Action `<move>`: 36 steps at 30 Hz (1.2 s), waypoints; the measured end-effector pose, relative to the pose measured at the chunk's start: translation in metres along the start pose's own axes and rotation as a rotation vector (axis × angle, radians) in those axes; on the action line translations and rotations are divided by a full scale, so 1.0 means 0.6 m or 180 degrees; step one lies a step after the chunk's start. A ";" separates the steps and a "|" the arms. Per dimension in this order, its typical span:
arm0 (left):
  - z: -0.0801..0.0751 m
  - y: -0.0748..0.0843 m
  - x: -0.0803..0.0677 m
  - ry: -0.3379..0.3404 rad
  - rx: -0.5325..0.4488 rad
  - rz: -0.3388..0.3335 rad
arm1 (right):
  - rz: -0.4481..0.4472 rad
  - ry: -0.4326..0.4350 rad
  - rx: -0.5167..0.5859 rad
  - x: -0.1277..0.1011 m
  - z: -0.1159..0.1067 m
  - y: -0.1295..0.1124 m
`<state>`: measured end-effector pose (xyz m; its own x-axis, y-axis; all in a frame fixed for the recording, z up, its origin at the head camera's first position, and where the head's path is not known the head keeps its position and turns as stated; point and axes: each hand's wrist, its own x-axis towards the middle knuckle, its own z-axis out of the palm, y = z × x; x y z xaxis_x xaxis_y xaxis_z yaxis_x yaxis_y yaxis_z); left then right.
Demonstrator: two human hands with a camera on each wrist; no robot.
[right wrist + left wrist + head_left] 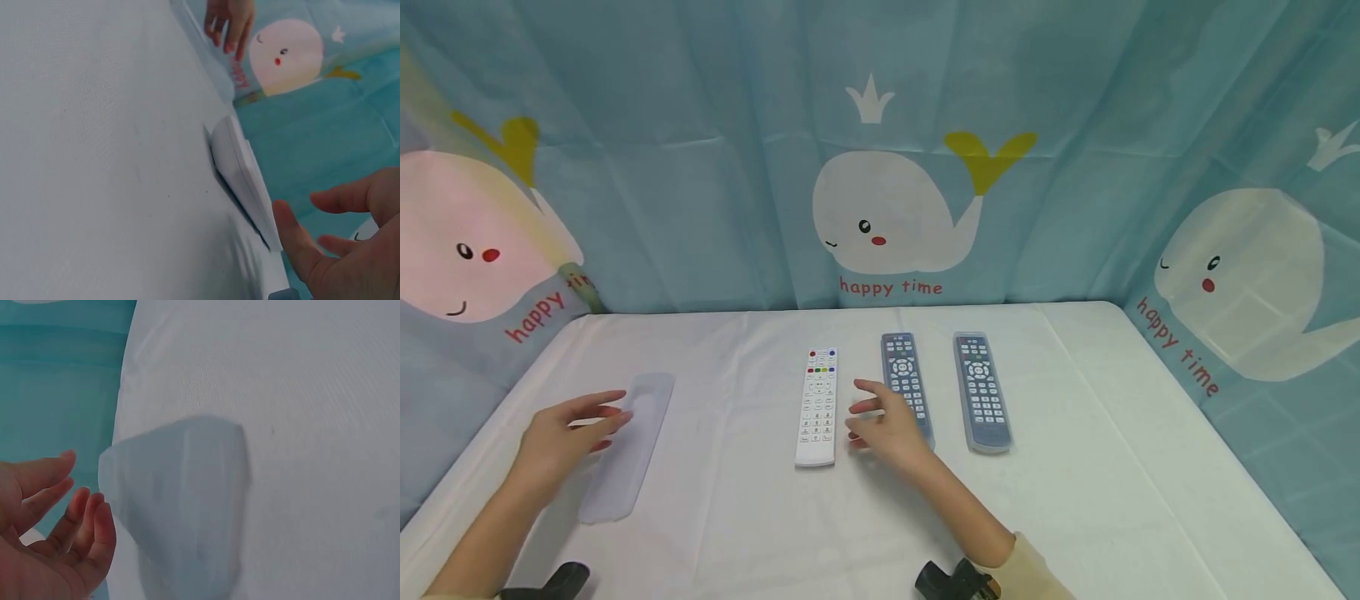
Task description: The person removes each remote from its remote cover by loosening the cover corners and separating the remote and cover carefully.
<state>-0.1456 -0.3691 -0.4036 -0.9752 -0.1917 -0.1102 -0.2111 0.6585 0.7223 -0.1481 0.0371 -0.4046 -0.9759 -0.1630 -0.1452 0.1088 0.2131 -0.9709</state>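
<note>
My left hand (561, 437) hovers over a translucent, pale silicone remote cover (628, 467) on the left of the table, with nothing between its loosely bent fingers. In the left wrist view the cover (194, 512) lies just right of the fingertips. Right of centre, my right hand (887, 425) is held in the air with thumb and fingers apart, beside a white remote control (817, 412). That remote (240, 169) also shows near the fingertips in the right wrist view. Part of a dark remote in a clear cover (904, 367) is hidden behind the right hand.
A second dark remote in a clear cover (982, 400) lies to the right. All of it rests on a white tablecloth (1112, 500). Behind and at the sides hangs a blue curtain (715, 208) printed with whales, close to the table's far edge.
</note>
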 end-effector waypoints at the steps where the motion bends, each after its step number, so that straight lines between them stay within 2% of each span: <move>1: 0.003 0.004 -0.001 0.0000 -0.0011 0.0029 | -0.0007 0.0014 0.0000 0.001 -0.002 0.001; 11: 0.043 0.051 -0.005 -0.0072 -0.0230 0.0213 | -0.0065 0.0037 0.0028 0.003 -0.025 0.006; 15: 0.060 0.071 -0.007 -0.0121 -0.0302 0.0284 | -0.0118 0.0059 -0.0060 0.001 -0.034 0.003; 25: 0.102 0.115 -0.010 -0.0186 -0.0520 0.0350 | -0.0257 0.0094 -0.0342 0.006 -0.059 -0.002; 36: 0.137 0.159 -0.016 -0.0214 -0.0852 0.0363 | -0.0362 0.0241 -0.0321 0.008 -0.085 -0.005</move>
<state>-0.1619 -0.2446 -0.3901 -0.9957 -0.0731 -0.0565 -0.0838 0.4560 0.8860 -0.1627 0.0848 -0.3925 -0.9927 -0.1194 -0.0169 -0.0191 0.2937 -0.9557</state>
